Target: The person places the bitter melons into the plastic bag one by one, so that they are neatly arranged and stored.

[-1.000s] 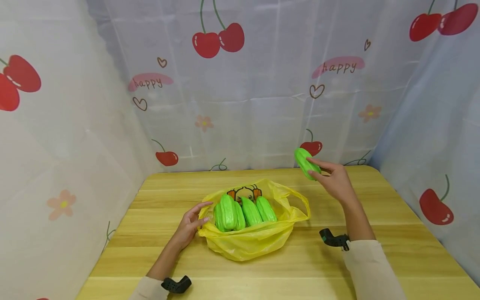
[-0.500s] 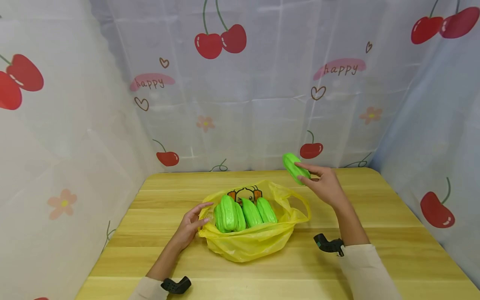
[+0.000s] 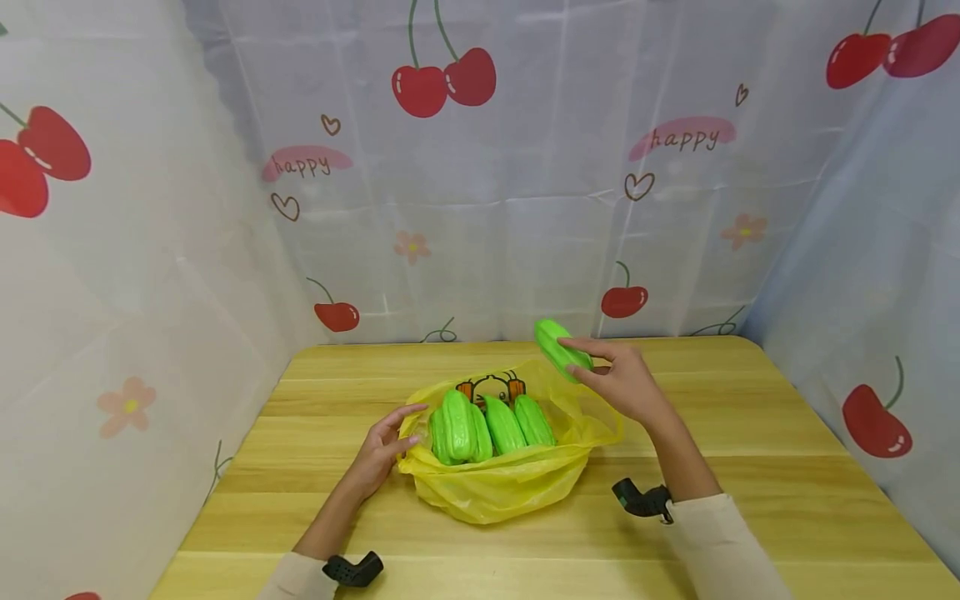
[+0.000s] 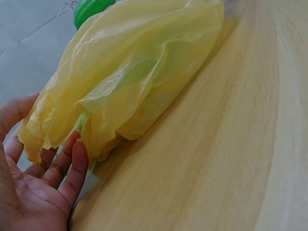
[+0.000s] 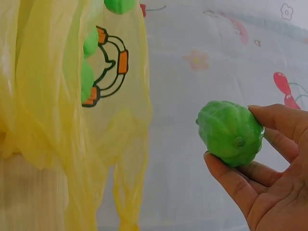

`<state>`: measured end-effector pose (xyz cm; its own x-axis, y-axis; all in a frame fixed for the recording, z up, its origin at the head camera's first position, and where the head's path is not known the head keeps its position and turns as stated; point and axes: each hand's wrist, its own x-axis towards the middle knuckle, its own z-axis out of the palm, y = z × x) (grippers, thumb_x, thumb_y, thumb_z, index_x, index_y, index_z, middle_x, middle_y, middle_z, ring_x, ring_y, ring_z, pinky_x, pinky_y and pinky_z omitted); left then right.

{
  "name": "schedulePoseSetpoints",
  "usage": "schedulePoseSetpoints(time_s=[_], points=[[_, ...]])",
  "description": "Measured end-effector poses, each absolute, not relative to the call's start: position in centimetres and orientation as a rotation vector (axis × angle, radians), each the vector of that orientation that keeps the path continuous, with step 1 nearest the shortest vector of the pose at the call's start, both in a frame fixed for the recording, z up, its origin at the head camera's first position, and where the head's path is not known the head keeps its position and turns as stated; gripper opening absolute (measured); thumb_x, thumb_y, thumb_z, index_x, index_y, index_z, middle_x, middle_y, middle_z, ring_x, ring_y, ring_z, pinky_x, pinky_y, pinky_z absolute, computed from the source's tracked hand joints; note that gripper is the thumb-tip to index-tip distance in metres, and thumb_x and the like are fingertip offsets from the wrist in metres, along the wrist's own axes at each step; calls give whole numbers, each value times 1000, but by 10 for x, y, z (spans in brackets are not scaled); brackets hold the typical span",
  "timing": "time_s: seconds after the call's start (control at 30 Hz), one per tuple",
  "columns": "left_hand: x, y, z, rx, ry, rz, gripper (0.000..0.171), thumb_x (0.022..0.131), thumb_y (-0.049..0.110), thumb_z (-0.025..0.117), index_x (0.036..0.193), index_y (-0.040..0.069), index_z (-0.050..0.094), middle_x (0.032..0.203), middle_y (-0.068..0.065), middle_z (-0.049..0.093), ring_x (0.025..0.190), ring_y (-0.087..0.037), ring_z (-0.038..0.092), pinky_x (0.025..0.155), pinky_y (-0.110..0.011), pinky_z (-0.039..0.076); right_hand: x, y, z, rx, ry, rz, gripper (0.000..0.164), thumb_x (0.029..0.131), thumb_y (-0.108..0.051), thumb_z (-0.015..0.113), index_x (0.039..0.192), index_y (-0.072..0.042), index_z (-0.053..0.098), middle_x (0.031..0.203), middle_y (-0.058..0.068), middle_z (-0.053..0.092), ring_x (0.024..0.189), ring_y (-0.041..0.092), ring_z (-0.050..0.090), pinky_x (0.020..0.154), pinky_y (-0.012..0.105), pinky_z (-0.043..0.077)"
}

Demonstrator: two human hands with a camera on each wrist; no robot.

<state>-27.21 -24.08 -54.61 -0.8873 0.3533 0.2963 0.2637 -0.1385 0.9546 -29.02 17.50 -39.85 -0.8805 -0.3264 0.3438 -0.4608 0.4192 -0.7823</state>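
Observation:
My right hand (image 3: 622, 382) pinches a bright green, ridged bitter melon (image 3: 558, 350) between thumb and fingers, raised over the far right side of a yellow plastic bag (image 3: 498, 492). In the right wrist view the lumpy bitter melon (image 5: 226, 132) shows its small stem nub, end on. Several more bitter melons (image 3: 459, 425) lie side by side in the bag's wide mouth. At the bag's left rim my left hand (image 3: 378, 454) holds the edge, thumb and fingers on either side. The left wrist view shows its curved fingers (image 4: 60, 166) at the crumpled yellow plastic.
The bag stands on a light wooden table (image 3: 315, 492). A printed cartoon face with orange headphones (image 3: 491, 387) marks its inner back wall, and a loose handle loop hangs to its right. Pale curtains (image 3: 517, 250) with cherry prints enclose the table at the back and both sides.
My right hand has moved left and slightly down with the bitter melon, from beyond the bag's right side to over its far right rim. The left hand and the bag stay put.

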Motion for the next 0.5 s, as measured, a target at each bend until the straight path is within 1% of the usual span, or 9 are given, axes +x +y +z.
schedulePoseSetpoints(time_s=[0.33, 0.5], points=[[-273, -241, -546, 726, 2023, 2210, 50, 97, -1, 59, 145, -11, 44, 155, -28, 36, 154, -37, 3, 118, -64, -4, -284, 151, -402, 830, -2526, 1484, 41, 95, -11, 73, 135, -16, 68, 140, 12, 62, 127, 34, 59, 85, 37, 58], [-272, -240, -546, 710, 2020, 2218, 51, 97, 0, 59, 145, -11, 44, 155, -30, 35, 153, -37, 4, 118, -64, -3, -280, 142, -404, 891, -2548, 1463, 39, 96, -13, 72, 134, -16, 68, 139, 11, 62, 129, 33, 57, 85, 36, 58]])
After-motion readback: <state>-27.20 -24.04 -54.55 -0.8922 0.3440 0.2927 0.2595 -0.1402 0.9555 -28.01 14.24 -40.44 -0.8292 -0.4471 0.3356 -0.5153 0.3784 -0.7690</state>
